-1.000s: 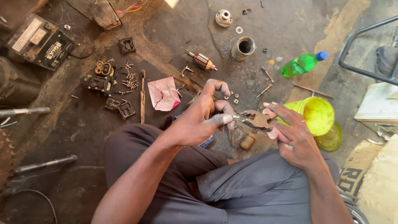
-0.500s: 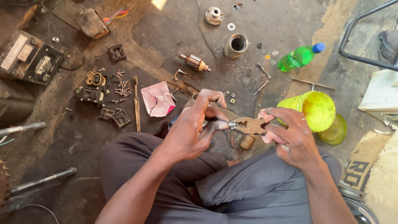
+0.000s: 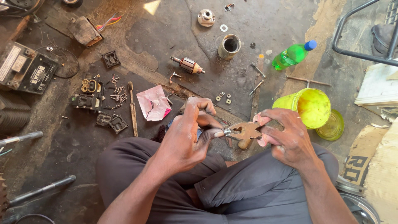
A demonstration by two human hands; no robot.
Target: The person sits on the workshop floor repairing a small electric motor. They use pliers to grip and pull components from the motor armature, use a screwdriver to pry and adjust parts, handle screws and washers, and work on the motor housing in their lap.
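Two hands met above the person's crossed legs: the right hand (image 3: 286,137) gripped a rusty pair of pliers (image 3: 243,130), fingers curled tight round its handles, while the left hand (image 3: 188,135) pinched a small metal part (image 3: 226,132) at the pliers' nose between thumb and forefinger. What that part was could not be told. Just beyond the right hand stood a yellow plastic cup (image 3: 310,107) with a green lid (image 3: 331,125) beside it. Beyond the left hand lay a crumpled pink paper (image 3: 152,103), a wooden-handled tool (image 3: 132,110) and a scatter of screws (image 3: 119,92) among dark metal casings (image 3: 89,94). Farther out on the stained concrete floor (image 3: 174,37) lay a motor armature (image 3: 188,65), a metal cylinder (image 3: 229,46), loose nuts (image 3: 223,98) and a green bottle (image 3: 294,54) on its side
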